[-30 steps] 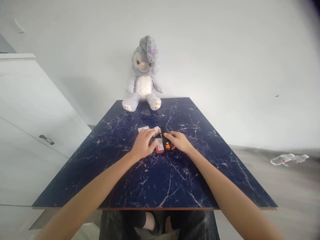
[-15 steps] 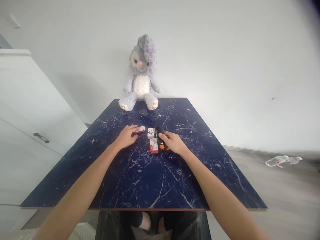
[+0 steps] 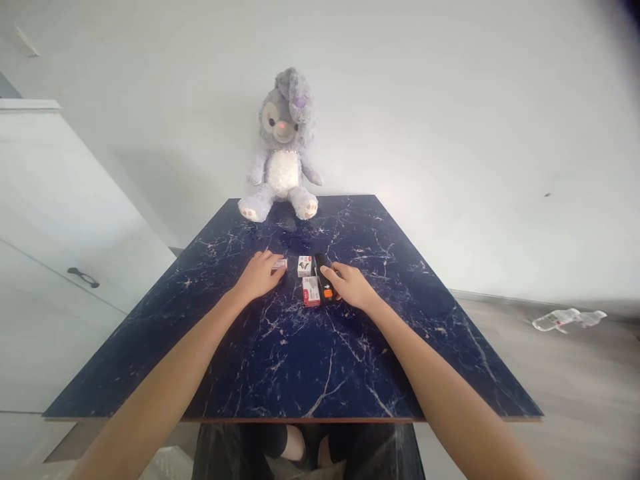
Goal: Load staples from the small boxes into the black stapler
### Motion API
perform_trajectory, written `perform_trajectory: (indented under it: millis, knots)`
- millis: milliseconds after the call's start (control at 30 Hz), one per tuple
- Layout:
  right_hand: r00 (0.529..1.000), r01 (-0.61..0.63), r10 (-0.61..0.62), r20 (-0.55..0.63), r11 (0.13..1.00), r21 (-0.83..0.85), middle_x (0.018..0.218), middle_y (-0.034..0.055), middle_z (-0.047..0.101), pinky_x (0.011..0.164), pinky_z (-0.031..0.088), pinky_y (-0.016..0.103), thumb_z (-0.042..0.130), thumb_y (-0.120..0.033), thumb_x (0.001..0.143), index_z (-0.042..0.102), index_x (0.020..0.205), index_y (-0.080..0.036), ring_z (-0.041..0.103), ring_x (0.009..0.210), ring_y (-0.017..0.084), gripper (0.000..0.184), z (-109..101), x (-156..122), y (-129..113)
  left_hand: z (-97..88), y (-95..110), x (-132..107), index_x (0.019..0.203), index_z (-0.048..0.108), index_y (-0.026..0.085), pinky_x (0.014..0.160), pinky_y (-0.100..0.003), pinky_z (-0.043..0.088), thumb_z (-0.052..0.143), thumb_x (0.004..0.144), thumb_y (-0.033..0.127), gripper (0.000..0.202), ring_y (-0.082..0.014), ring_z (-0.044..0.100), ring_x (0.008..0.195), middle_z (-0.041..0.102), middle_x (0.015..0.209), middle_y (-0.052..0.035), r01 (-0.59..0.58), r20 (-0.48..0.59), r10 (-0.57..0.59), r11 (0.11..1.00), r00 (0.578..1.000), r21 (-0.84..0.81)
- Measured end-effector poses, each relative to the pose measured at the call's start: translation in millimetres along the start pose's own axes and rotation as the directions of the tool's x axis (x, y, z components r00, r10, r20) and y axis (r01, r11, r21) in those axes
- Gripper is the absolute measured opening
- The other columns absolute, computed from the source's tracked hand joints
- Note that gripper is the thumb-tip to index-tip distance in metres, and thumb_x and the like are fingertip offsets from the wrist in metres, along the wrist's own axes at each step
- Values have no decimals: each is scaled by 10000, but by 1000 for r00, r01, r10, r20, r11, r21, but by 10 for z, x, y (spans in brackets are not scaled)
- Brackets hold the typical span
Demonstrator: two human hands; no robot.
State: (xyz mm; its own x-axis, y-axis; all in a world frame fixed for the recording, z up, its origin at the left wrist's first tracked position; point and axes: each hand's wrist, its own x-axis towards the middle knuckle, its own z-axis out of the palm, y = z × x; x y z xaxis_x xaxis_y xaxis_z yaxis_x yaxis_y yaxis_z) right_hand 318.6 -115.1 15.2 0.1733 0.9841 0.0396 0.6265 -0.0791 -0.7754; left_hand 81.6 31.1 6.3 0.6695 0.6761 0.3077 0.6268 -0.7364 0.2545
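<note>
Tool [image 3: 323,283] — black, oblong, orange-patched — is gripped by right hand [image 3: 349,284], pale cardboard box [image 3: 280,264] pinched by left hand [image 3: 259,274]; red-white carton [image 3: 311,291] at tool's eight o'clock could be knocked by slippage.

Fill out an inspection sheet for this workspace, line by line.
Surface: dark blue marble-patterned table.
Things in hand: small box and black object with an orange patch; two red-and-white boxes, upper box and lower box, left of the black object.
Clutter: plush toy seated at the far edge.
Hands: left hand holds the small box; right hand grips the black object, thumb on top.
Cables: nothing seen.
Surroundings: pale wall behind, white cabinet at left, clear plastic bottles on the floor at right.
</note>
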Motion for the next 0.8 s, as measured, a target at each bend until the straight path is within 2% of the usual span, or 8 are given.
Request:
perform_trajectory:
  millis: [67, 133, 233, 333, 433, 533, 633, 800]
  knots:
    - [1000, 8, -8, -6, 1000, -21, 665, 4, 646, 566, 428, 255, 408, -611, 995, 458, 733, -229, 629, 578, 164, 466, -1, -1, -9, -49, 23, -12, 1305, 638, 180, 917, -452, 500, 508, 960, 515, 499, -325, 626, 1082, 673, 1168, -143, 22, 52, -19, 997, 998, -70]
    - [1000, 19, -20, -15, 999, -47, 681, 9, 651, 581, 429, 253, 411, -600, 998, 456, 728, -228, 633, 616, 169, 462, -1, -1, -15, -130, 38, -26, 1327, 625, 209, 837, -398, 522, 505, 956, 541, 512, -271, 665, 961, 650, 1232, -128, 40, 124, -17, 983, 992, -181]
    - [999, 31, -33, -30, 996, -81, 690, 13, 648, 585, 422, 253, 409, -582, 1003, 457, 727, -227, 624, 636, 170, 452, 0, -1, -20, -243, 43, -56, 1432, 543, 268, 700, -335, 531, 589, 901, 540, 598, -204, 675, 793, 629, 1284, -108, 54, 296, 55, 936, 954, -349]
    - [998, 40, -44, -41, 994, -100, 674, 9, 629, 585, 414, 254, 397, -576, 1008, 444, 719, -228, 607, 630, 168, 454, 3, -3, -23, -282, 68, -90, 1499, 468, 314, 660, -311, 532, 759, 749, 555, 840, -227, 689, 827, 644, 1227, -90, 50, 389, 117, 917, 914, -395]
    - [997, 51, -55, -44, 994, -101, 678, 8, 620, 585, 405, 253, 395, -579, 1006, 435, 714, -229, 597, 632, 165, 458, 5, -8, -27, -286, 146, -104, 1410, 563, 323, 712, -331, 535, 814, 690, 520, 788, -274, 686, 935, 647, 1194, -88, -8, 332, 123, 945, 935, -326]
    - [997, 52, -58, -54, 993, -107, 698, 11, 617, 589, 401, 251, 392, -582, 1004, 439, 716, -229, 597, 647, 164, 458, 10, -7, -29, -334, 260, -98, 1368, 590, 291, 751, -354, 530, 768, 757, 487, 666, -270, 672, 936, 665, 1145, -89, -30, 237, 101, 959, 966, -283]
    - [997, 53, -60, -56, 992, -114, 693, 10, 614, 600, 406, 251, 388, -581, 1005, 431, 713, -231, 604, 650, 166, 457, 16, -2, -24, -370, 397, -102, 1400, 548, 270, 784, -367, 534, 714, 819, 507, 649, -245, 657, 916, 676, 1148, -81, -61, 117, 102, 949, 988, -310]
    - [996, 66, -73, -56, 992, -111, 675, 6, 611, 614, 409, 258, 388, -567, 1010, 423, 709, -231, 605, 634, 166, 452, 26, -7, -6, -205, 587, -162, 1286, 654, 275, 1008, -463, 490, 709, 833, 582, 550, -323, 588, 1198, 630, 1336, -98, -198, 155, 254, 930, 955, -309]
